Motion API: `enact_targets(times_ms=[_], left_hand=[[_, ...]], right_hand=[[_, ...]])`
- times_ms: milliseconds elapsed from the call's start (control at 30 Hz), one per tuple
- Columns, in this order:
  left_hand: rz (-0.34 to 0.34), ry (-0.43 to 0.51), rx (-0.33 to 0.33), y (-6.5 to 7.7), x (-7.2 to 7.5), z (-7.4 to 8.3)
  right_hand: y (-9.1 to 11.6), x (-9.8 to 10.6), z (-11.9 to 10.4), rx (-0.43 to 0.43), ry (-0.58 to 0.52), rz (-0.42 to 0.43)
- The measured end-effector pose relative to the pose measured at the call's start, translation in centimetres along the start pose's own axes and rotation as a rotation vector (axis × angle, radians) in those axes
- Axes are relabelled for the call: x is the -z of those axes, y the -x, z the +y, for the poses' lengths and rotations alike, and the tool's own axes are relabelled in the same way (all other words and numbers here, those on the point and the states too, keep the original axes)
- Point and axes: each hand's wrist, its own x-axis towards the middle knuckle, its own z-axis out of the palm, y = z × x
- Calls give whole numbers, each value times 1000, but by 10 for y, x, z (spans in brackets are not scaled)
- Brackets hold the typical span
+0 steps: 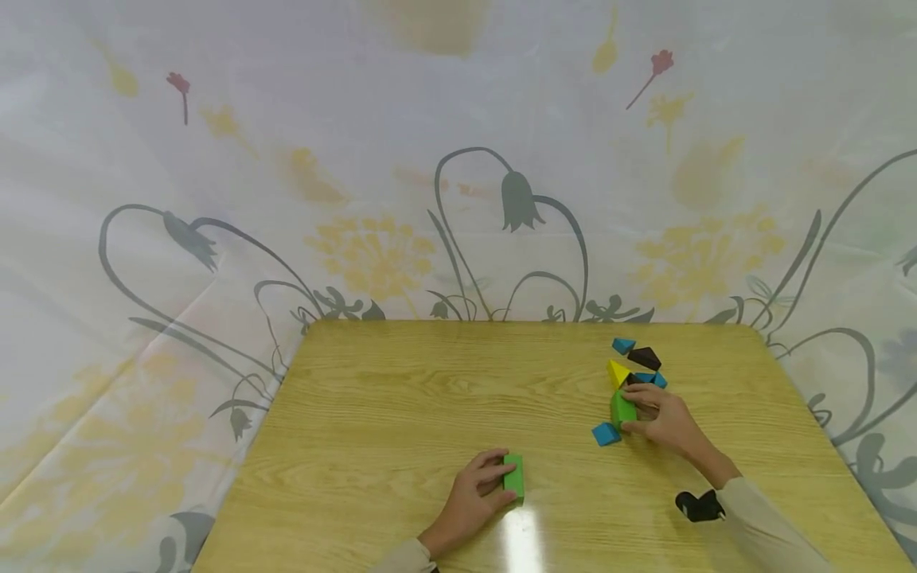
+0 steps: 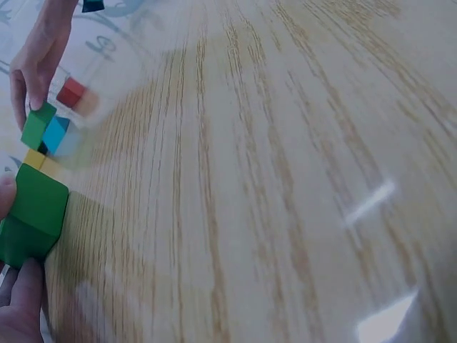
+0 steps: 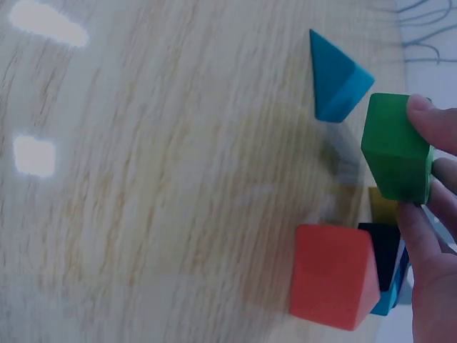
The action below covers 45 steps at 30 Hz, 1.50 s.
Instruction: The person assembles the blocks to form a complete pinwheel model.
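Note:
My left hand (image 1: 469,495) pinches a green block (image 1: 515,481) between thumb and fingers over the front middle of the table. In the left wrist view this green block (image 2: 39,200) is large at the left edge. Farther right and back, my right hand (image 1: 669,418) grips another green block (image 1: 622,408), thumb on one end and fingers on the other. The right wrist view shows that green block (image 3: 393,143) between a blue wedge (image 3: 339,82) and a red block (image 3: 332,275). The red block is hidden in the head view.
Behind the right hand lie a yellow triangular block (image 1: 617,372), a dark block (image 1: 645,358) and several blue pieces, one blue block (image 1: 623,345) farthest back. A black device (image 1: 700,506) shows beside the right sleeve. The wooden table (image 1: 401,382) meets a flower-printed curtain (image 1: 358,103).

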Motion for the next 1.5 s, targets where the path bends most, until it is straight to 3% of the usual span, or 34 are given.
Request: enact_targets(times_ms=[167,433,833,1500], left_hand=[[-19,48,-5,1,1,2],[-10,45,4,1,1,2],[18,63,-15,2,-2,0],[13,29,3,1,1,-2]], right_hand=[[-3,-5,-5,18,-33,16],[-14,-20,-20,125,-42,20],[-22,-51,-41,146,-156,-23],[-27,-98,-63,157,-176,-49]])
